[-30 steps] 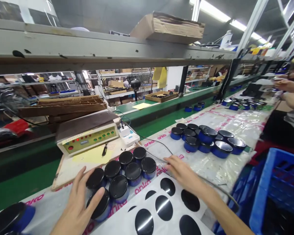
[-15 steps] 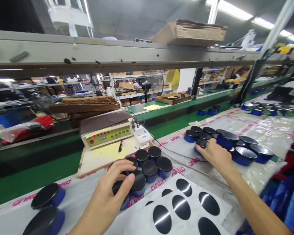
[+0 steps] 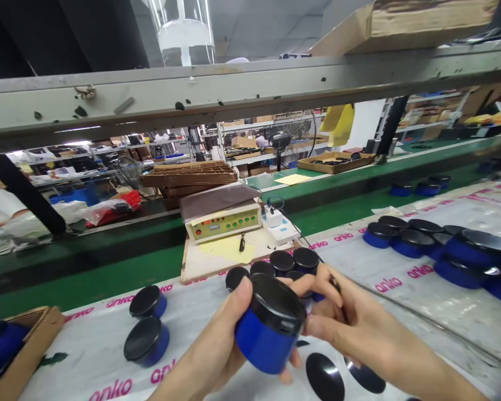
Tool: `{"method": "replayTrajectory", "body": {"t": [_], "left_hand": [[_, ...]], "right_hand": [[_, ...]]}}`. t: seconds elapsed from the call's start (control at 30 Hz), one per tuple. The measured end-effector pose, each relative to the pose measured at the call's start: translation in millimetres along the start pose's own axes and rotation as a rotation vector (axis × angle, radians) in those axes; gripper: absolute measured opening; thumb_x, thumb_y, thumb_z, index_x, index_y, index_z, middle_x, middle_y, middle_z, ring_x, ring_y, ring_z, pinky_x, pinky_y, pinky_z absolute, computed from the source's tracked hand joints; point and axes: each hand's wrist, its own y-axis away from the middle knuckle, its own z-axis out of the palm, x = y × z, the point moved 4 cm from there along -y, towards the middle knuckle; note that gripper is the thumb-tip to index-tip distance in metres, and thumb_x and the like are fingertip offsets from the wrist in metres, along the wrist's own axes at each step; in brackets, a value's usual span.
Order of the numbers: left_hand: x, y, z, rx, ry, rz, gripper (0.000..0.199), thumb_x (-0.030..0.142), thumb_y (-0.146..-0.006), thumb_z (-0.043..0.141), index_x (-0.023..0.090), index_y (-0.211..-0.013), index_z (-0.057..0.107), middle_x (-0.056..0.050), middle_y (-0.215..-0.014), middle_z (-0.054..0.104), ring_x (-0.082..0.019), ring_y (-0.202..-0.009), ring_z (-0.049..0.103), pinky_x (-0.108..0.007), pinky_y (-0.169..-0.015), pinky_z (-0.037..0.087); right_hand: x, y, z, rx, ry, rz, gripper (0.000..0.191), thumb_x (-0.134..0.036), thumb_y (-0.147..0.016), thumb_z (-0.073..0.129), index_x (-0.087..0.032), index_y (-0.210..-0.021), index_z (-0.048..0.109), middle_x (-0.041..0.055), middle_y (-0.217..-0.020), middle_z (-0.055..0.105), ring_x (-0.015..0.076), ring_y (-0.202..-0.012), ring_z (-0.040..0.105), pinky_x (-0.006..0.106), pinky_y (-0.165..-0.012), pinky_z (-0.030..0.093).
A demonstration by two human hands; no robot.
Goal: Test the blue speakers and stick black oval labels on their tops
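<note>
My left hand [image 3: 223, 334] is wrapped round a blue jar with a glossy black lid [image 3: 271, 328], tilted in front of me. Small pale lettering shows on the lid's side. Close against the jar's right side is my right hand [image 3: 350, 323], its fingers bent and pinched together; what they hold, if anything, I cannot make out. Behind the hands stand several similar lidded jars [image 3: 281, 262], partly covered by them. Below lies a white sheet with black discs [image 3: 324, 376], partly hidden by my hands.
Two jars [image 3: 146, 340] stand at left, beside a cardboard box [image 3: 33, 356] with more inside. Another jar group [image 3: 413, 242] is at right. A control box [image 3: 225, 220] sits on a board beyond. A cable [image 3: 434, 326] crosses the plastic-covered table. A shelf beam [image 3: 250, 83] runs overhead.
The view has swung left. My left hand now holds a jar raised before me. My right hand has left the jar group at right and come to the held jar.
</note>
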Motion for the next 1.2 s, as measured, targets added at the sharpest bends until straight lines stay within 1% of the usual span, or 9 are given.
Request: {"method": "replayTrajectory", "body": {"t": [0.1,0.23,0.4,0.57,0.67,0.8,0.93,1.07,1.2], "left_hand": [[2,0,-3.0,0.074,0.054,-0.018,0.06,0.063,-0.081,0.055,0.012,-0.112,0.064,-0.012,-0.086,0.068,-0.019,-0.069,0.066,-0.025,-0.058,0.055],[-2,0,-1.8,0.143,0.009,-0.036,0.055,0.06,-0.08,0.06,0.015,-0.111,0.064,-0.011,-0.089,0.069,-0.018,-0.068,0.067,-0.026,-0.059,0.056],[1,1,-5.6,0.202,0.02,-0.001,0.055,0.061,-0.081,0.058,0.013,-0.107,0.064,-0.011,-0.088,0.068,-0.018,-0.065,0.066,-0.025,-0.056,0.055],[4,2,-5.7,0.217,0.019,0.013,0.055,0.061,-0.081,0.057,0.013,-0.107,0.064,-0.013,-0.096,0.068,-0.019,-0.071,0.066,-0.028,-0.06,0.056],[0,3,-5.9,0.251,0.002,0.001,0.057,0.061,-0.08,0.059,0.013,-0.11,0.063,-0.013,-0.098,0.067,-0.021,-0.076,0.067,-0.028,-0.061,0.055],[-3,5,-8.2,0.319,-0.02,0.003,0.059,0.061,-0.077,0.062,0.015,-0.113,0.062,-0.011,-0.094,0.068,-0.022,-0.079,0.066,-0.027,-0.062,0.054],[1,7,-6.9,0.372,-0.08,0.044,0.059,0.062,-0.075,0.064,0.017,-0.112,0.062,-0.01,-0.096,0.068,-0.022,-0.079,0.066,-0.028,-0.064,0.053],[6,8,-3.4,0.408,-0.154,0.065,0.063,0.064,-0.072,0.066,0.016,-0.112,0.062,-0.01,-0.099,0.068,-0.023,-0.082,0.066,-0.027,-0.064,0.052],[7,8,-6.4,0.468,-0.142,0.112,0.064,0.061,-0.071,0.069,0.016,-0.115,0.06,-0.009,-0.099,0.069,-0.024,-0.088,0.066,-0.029,-0.074,0.053]], "right_hand": [[-2,3,-3,0.073,-0.043,-0.081,0.046,-0.054,-0.083,0.061,-0.023,-0.077,0.028,-0.0083,-0.069,0.041,0.003,-0.046,0.024,0.02,-0.041,0.017],[-2,0,10,0.161,-0.06,-0.116,0.052,-0.053,-0.077,0.068,-0.022,-0.071,0.027,-0.008,-0.069,0.032,0.0051,-0.054,0.032,0.018,-0.047,0.03],[5,-5,21,0.109,-0.15,-0.12,0.041,-0.042,-0.089,0.057,-0.022,-0.07,0.027,-0.0057,-0.073,0.04,0.0097,-0.066,0.049,0.024,-0.064,0.043],[6,10,17,0.477,0.022,-0.207,0.032,-0.042,-0.082,0.066,-0.023,-0.075,0.041,-0.009,-0.061,0.027,0.0079,-0.052,0.026,0.018,-0.047,0.03],[1,12,27,0.584,0.129,-0.285,0.021,-0.042,-0.078,0.069,-0.025,-0.08,0.056,-0.0097,-0.056,0.021,0.0077,-0.047,0.023,0.018,-0.045,0.03],[0,10,33,0.687,0.241,-0.344,0.011,-0.038,-0.077,0.068,-0.028,-0.077,0.065,-0.0096,-0.049,0.028,0.0073,-0.041,0.025,0.018,-0.043,0.032],[0,7,34,0.604,0.239,-0.35,0.017,-0.038,-0.084,0.059,-0.027,-0.073,0.063,-0.0082,-0.048,0.04,0.008,-0.042,0.03,0.021,-0.041,0.028],[0,7,37,0.43,0.195,-0.251,0.027,-0.044,-0.087,0.053,-0.024,-0.071,0.057,-0.0077,-0.051,0.032,0.0083,-0.045,0.026,0.021,-0.04,0.023],[3,14,39,0.366,0.302,-0.172,0.031,-0.05,-0.085,0.054,-0.025,-0.07,0.059,-0.0058,-0.052,0.035,0.0091,-0.046,0.034,0.019,-0.041,0.03]]}}
